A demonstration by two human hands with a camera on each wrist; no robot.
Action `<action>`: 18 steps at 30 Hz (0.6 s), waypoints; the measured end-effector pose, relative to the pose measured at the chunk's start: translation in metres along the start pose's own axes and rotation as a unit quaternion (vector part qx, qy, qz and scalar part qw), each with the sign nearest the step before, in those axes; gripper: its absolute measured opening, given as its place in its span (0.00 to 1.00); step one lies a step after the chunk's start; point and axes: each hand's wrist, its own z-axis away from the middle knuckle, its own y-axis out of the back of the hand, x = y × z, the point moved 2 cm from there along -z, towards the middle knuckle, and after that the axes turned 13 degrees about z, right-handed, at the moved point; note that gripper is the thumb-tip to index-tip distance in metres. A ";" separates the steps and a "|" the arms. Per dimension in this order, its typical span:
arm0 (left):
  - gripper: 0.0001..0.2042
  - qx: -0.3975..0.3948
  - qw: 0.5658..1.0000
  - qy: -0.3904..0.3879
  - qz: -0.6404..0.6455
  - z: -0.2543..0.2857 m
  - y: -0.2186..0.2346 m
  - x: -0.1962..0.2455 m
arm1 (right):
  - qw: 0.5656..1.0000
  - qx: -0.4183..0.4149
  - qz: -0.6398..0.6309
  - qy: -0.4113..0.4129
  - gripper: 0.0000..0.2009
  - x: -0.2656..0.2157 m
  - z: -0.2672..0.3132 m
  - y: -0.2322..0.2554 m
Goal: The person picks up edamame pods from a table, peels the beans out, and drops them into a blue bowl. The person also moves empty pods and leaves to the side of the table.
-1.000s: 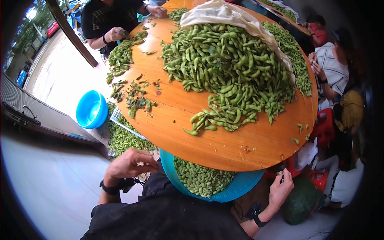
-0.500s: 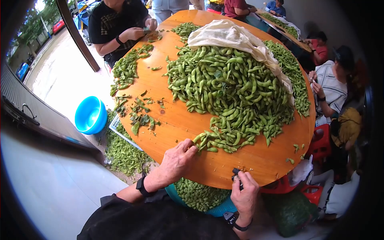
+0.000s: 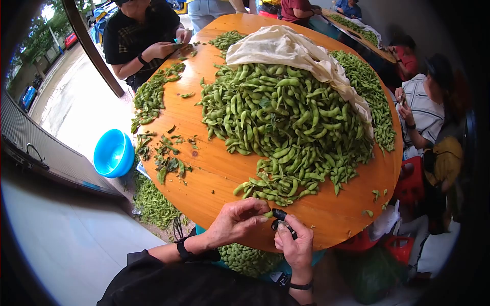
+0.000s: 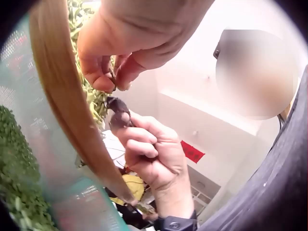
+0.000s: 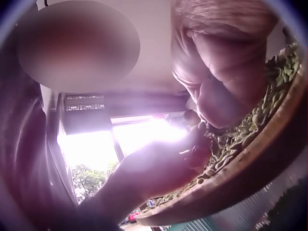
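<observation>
Above the table's near edge, my left hand [image 3: 236, 220] pinches a green soybean pod [image 3: 269, 214] between thumb and fingertips. Facing it from the right is my right hand [image 3: 297, 244], fingers curled, with black coverings [image 3: 279, 214] at the thumb and forefinger tips. Those black tips point at the pod, right by the left fingertips. In the left wrist view, the right hand [image 4: 156, 147] sits just below the pinching left hand [image 4: 137, 41]. Beyond both hands lies a big heap of soybean pods [image 3: 286, 117]. Shelled beans [image 3: 247, 259] fill a basin under the table edge.
A cream cloth [image 3: 286, 46] covers the back of the heap on the wooden table [image 3: 214, 173]. Leaf scraps [image 3: 171, 160] lie at left. A blue basin [image 3: 113, 153] stands on the floor near more pods [image 3: 153, 204]. Other people sit around, near red stools [image 3: 411, 181].
My hands came up from beside the basin to the table. The left reached the near pods, then drew back with one pod. The right moved left to meet it.
</observation>
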 end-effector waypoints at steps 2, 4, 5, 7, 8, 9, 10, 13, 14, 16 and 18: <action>0.08 -0.010 1.000 0.008 0.021 -0.004 -0.004 -0.004 | 0.999 -0.008 -0.035 -0.007 0.09 -0.004 -0.002 -0.001; 0.07 -0.015 0.999 0.014 0.042 -0.007 -0.006 -0.006 | 0.997 -0.025 -0.069 -0.013 0.10 -0.004 -0.003 0.000; 0.07 -0.022 0.999 0.001 0.039 -0.008 -0.006 -0.005 | 0.997 -0.024 -0.069 -0.016 0.10 -0.003 -0.004 0.000; 0.06 -0.028 0.999 -0.009 0.037 -0.008 -0.005 -0.006 | 0.997 -0.025 -0.068 -0.012 0.11 0.000 -0.005 0.000; 0.06 -0.026 0.999 -0.009 0.033 -0.007 -0.004 -0.008 | 0.997 -0.025 -0.068 -0.015 0.11 0.000 -0.005 0.001; 0.06 -0.024 0.999 -0.008 0.029 -0.007 -0.002 -0.009 | 0.998 -0.030 -0.050 -0.005 0.12 0.000 -0.006 0.001; 0.06 -0.024 0.999 -0.008 0.029 -0.006 -0.002 -0.010 | 0.999 -0.036 -0.032 0.005 0.12 0.000 -0.007 0.002; 0.07 -0.016 1.000 -0.002 0.015 -0.005 0.000 -0.010 | 0.999 -0.036 -0.028 0.007 0.10 -0.003 -0.006 0.001; 0.07 -0.015 1.000 -0.001 0.009 -0.005 0.000 -0.010 | 0.999 -0.036 -0.028 0.006 0.10 -0.004 -0.006 0.002; 0.07 -0.015 1.000 0.001 0.005 -0.006 -0.002 -0.010 | 0.998 -0.031 0.047 0.037 0.09 -0.005 -0.006 0.004; 0.09 -0.017 0.985 0.045 0.163 -0.009 -0.007 -0.012 | 0.998 -0.054 -0.017 0.033 0.09 -0.005 -0.006 0.009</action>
